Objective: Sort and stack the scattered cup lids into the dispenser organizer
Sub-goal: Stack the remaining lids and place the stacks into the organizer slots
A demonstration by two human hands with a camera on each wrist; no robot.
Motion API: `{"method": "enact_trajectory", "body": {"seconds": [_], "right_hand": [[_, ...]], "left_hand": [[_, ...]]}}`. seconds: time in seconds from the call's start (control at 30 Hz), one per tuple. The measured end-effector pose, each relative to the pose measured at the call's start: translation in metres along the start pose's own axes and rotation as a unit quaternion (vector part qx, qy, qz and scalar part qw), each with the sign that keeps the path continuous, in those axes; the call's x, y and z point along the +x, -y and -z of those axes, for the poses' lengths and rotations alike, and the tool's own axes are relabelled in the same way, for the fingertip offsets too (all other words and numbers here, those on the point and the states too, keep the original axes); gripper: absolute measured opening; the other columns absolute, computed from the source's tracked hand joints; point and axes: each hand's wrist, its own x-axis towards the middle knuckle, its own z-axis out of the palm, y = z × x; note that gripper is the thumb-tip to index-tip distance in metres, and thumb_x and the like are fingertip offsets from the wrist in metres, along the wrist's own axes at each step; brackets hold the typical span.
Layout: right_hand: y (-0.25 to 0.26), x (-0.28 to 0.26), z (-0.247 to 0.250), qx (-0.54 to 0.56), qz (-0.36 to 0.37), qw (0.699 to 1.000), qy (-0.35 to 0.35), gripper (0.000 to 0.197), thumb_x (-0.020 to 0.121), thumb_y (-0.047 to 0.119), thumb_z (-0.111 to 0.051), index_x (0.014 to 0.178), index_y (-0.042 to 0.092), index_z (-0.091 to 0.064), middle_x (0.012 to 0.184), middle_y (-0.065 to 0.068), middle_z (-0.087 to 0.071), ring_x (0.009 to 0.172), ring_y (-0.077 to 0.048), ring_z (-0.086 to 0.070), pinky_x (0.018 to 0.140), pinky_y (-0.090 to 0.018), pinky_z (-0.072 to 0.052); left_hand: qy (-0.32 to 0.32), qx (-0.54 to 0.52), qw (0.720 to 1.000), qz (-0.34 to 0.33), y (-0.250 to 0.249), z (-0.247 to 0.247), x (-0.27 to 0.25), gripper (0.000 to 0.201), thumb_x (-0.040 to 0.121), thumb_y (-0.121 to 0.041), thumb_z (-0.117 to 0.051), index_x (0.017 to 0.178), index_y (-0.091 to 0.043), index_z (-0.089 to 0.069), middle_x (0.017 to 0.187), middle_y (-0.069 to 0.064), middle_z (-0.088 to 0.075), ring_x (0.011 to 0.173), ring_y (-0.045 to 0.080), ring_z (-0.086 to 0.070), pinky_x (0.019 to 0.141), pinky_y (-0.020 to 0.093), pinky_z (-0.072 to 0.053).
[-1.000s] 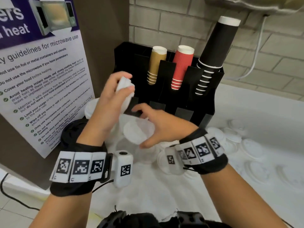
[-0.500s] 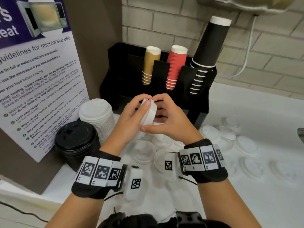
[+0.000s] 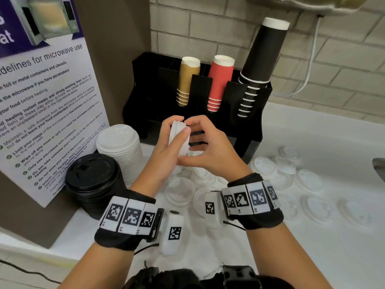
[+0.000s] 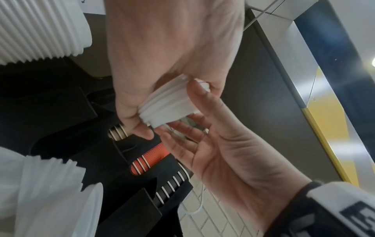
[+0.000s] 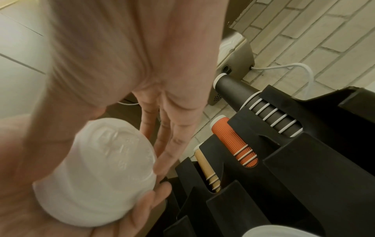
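**Small lid stack held at the organizer front**

At the front of the black organizer (image 3: 193, 113), both hands meet around a short stack of white lids (image 3: 178, 136), turned on edge and raised above the counter (image 3: 312, 243). Left hand (image 3: 166, 147): fingers wrap the stack from the left, thumb laid across its near face. Right hand (image 3: 210, 151): thumb under the stack's lower edge, index finger curled over the top rim, so this hand pinches the stack as well. The left wrist view shows the ribbed lid edges (image 4: 166, 104) squeezed between the two hands; the right wrist view shows the top lid's embossed face (image 5: 119, 144), though motion blur makes the lid count hard to tell, probably three or four.

Organizer contents, left to right:
- tan cups (image 3: 187, 80)
- red cups (image 3: 219, 82)
- black cups (image 3: 262, 59)

All three stand upside down in upright slots.

On the counter left of the hands:
- a tall white lid stack (image 3: 119, 149)
- a black lid stack (image 3: 93, 182), just in front of it

Loose white lids (image 3: 308, 180) lie scattered on the counter below and to the right of the hands. A microwave poster (image 3: 45, 90) covers the left wall.
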Motion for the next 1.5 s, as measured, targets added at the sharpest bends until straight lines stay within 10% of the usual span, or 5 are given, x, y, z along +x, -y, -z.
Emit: {"method": "enact_trajectory", "body": {"seconds": [0.17, 0.47, 0.9, 1.1, 1.5], "right_hand": [[-0.013, 0.010, 0.004, -0.101, -0.068, 0.987, 0.108, 0.072, 0.066, 0.029, -0.088, 0.125, 0.017, -0.048, 0.119, 0.003, -0.057, 0.109, -0.007, -0.056, 0.090, -0.024, -0.051], [-0.040, 0.007, -0.054, -0.554, -0.008, 0.757, 0.347, 0.083, 0.067, 0.054, -0.078, 0.136, 0.027, -0.039, 0.111, 0.000, -0.059, 0.113, -0.024, -0.040, 0.090, -0.040, -0.026], [-0.030, -0.007, 0.005, -0.100, -0.075, 0.985, 0.120, 0.056, 0.073, 0.028, -0.081, 0.123, 0.031, -0.053, 0.111, 0.007, -0.057, 0.097, -0.010, -0.059, 0.078, -0.021, -0.048], [-0.024, -0.030, 0.015, 0.109, -0.063, 0.991, -0.055, 0.051, 0.078, 0.014, -0.078, 0.121, 0.031, -0.054, 0.114, 0.000, -0.060, 0.097, -0.011, -0.064, 0.082, -0.026, -0.055], [-0.024, -0.034, 0.004, 0.113, -0.017, 0.993, -0.041, 0.057, 0.073, -0.002, -0.076, 0.119, 0.022, -0.054, 0.118, 0.009, -0.057, 0.109, -0.014, -0.059, 0.085, -0.028, -0.055]], "left_hand": [[-0.087, -0.001, 0.996, -0.026, 0.000, 0.011, 0.006, 0.027, 0.083, -0.045, -0.055, 0.109, -0.047, -0.049, 0.108, -0.010, -0.053, 0.099, 0.014, -0.055, 0.093, 0.048, -0.048], [-0.096, -0.027, 0.995, -0.013, 0.002, 0.018, 0.009, 0.033, 0.073, -0.050, -0.055, 0.106, -0.048, -0.049, 0.104, -0.011, -0.053, 0.091, 0.010, -0.052, 0.078, 0.031, -0.044], [-0.094, -0.044, 0.994, -0.014, -0.005, 0.021, 0.005, 0.024, 0.074, -0.047, -0.054, 0.098, -0.046, -0.059, 0.111, -0.003, -0.053, 0.101, 0.017, -0.049, 0.085, 0.039, -0.037], [-0.026, -0.070, 0.996, 0.042, 0.008, 0.007, 0.002, 0.019, 0.083, -0.040, -0.050, 0.096, -0.042, -0.064, 0.094, -0.012, -0.062, 0.089, 0.011, -0.059, 0.077, 0.035, -0.049], [0.014, -0.108, 0.992, 0.058, 0.015, -0.011, -0.001, 0.025, 0.085, -0.041, -0.048, 0.105, -0.037, -0.062, 0.106, -0.003, -0.062, 0.095, 0.015, -0.062, 0.073, 0.033, -0.051]]}}
